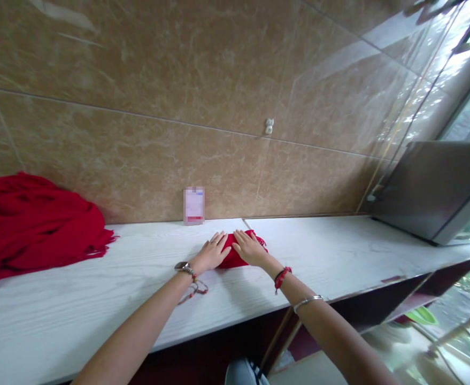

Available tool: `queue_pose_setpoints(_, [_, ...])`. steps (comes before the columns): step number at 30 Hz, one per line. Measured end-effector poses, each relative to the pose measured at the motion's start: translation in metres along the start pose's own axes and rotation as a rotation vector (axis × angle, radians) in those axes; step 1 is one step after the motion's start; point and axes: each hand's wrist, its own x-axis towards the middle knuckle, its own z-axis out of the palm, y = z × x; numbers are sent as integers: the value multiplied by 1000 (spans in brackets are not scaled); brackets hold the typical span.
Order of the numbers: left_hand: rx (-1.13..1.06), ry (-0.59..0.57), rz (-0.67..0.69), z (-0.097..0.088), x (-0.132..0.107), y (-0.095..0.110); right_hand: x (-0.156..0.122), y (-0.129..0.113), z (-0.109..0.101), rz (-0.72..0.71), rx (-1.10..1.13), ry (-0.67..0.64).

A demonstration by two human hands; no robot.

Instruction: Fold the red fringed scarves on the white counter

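Observation:
A small folded red scarf [235, 259] with a fringe at its right end lies on the white countertop [146, 299]. My left hand [211, 252] rests flat on its left part, fingers stretched out. On its right part lies my right hand [251, 247], palm down with the fingers extended. Both hands press on the cloth from above, and neither grips it. The palms cover some of the scarf. Farther left, a large loose heap of red fringed cloth [38, 222] sits against the wall.
Against the tiled wall [158, 155] stands a small pinkish card [194, 206], its face blurred. A grey box-shaped appliance [431, 187] occupies the right end of the counter. Below the front edge are dark open shelves [379, 294]. A green basin [421, 315] shows at lower right.

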Motion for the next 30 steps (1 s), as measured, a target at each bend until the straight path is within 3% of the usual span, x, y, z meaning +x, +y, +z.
queue_pose_setpoints(5, [33, -84, -41, -14, -3, 6, 1, 11, -4, -38, 57, -13])
queue_pose_setpoints(7, [74, -104, -34, -21, -4, 11, -1, 19, -9, 13, 87, -49])
queue_pose_setpoints(10, [172, -68, 43, -34, -3, 20, -6, 27, -12, 134, 108, -124])
queue_pose_setpoints(14, [244, -14, 128, -48, 3, 35, -10, 26, -10, 139, 95, -134])
queue_pose_setpoints(17, [231, -55, 80, -45, 7, 42, -11, 25, -3, 160, 85, -115])
queue_pose_setpoints(21, [207, -93, 81, -30, 4, 40, -16, 29, 6, 63, 29, -117])
queue_pose_setpoints(30, [176, 9, 104, -21, -18, 14, -18, 24, 3, 69, 194, -20])
